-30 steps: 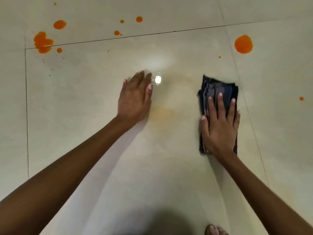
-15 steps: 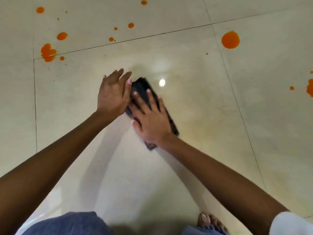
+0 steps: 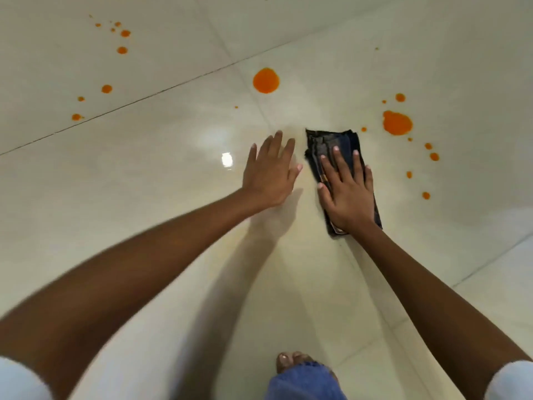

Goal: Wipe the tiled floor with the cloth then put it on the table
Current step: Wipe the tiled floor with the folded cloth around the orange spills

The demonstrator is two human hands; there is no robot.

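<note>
Wiping stage, partly done by the look of the floor. The right hand (image 3: 347, 194) lies flat with fingers spread, palm pressing the folded dark blue denim-like cloth (image 3: 334, 148) onto the glossy cream tiled floor (image 3: 144, 183); the cloth's far end sticks out beyond the fingertips. The left hand (image 3: 271, 173) is just beside it, open and spread, holding nothing; contact with the tile cannot be told. The tile beneath and near both hands shows only a faint yellowish film, so that patch reads as cleaned. Left to do: a large round orange spill (image 3: 266, 80) ahead of the left hand, an orange blot with small drops (image 3: 397, 123) just right of the cloth, and scattered orange spots (image 3: 122, 49) far to the left. No worktop is in view; the placing step is not yet begun.
</note>
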